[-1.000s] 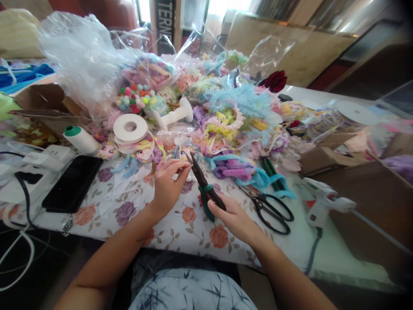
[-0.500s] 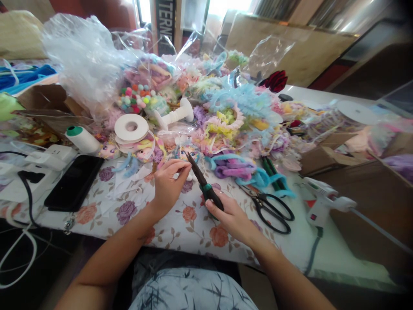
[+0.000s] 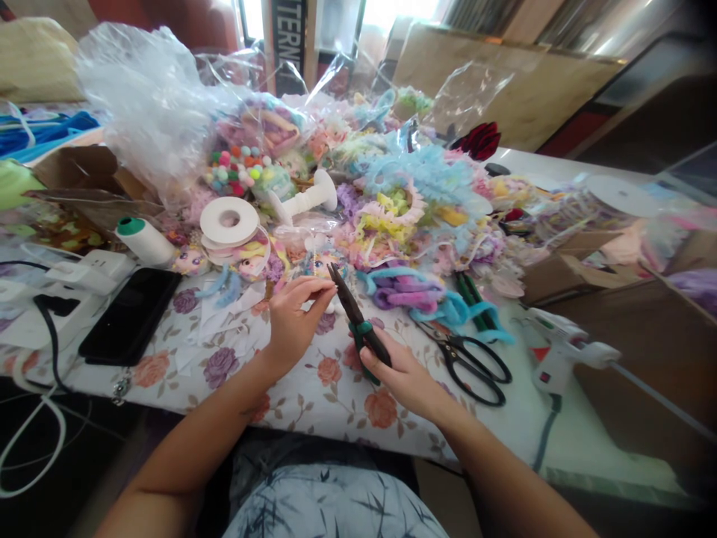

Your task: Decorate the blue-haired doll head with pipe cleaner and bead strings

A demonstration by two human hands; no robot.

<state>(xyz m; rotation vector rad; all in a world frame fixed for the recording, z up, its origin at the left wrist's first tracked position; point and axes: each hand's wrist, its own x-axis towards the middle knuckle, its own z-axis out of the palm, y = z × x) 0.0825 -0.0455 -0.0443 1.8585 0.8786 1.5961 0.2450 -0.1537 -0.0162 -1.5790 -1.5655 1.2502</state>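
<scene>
My right hand [image 3: 395,370] is closed around the dark green handles of long-nosed pliers [image 3: 348,299], whose jaws point up and left. The jaws' tips are right beside the fingertips of my left hand [image 3: 295,314]. Those fingers are pinched together, and a tiny pale bit shows at their tips, too small to name. Just behind the hands lies a doll-like face charm [image 3: 322,263] with blue trim, partly covered by the pliers and fingers. Pink, purple and blue fuzzy strips [image 3: 403,290] lie to the right of it.
Black-handled scissors [image 3: 476,370] and a white glue gun [image 3: 563,347] lie on the right, by a cardboard box [image 3: 644,359]. A black phone [image 3: 130,315], a thread cone [image 3: 144,240] and ribbon spools [image 3: 228,222] are on the left. Trims and plastic bags pile up behind.
The pliers have shifted slightly right and down, with their jaws a little apart from my left fingertips. My left hand has barely moved.
</scene>
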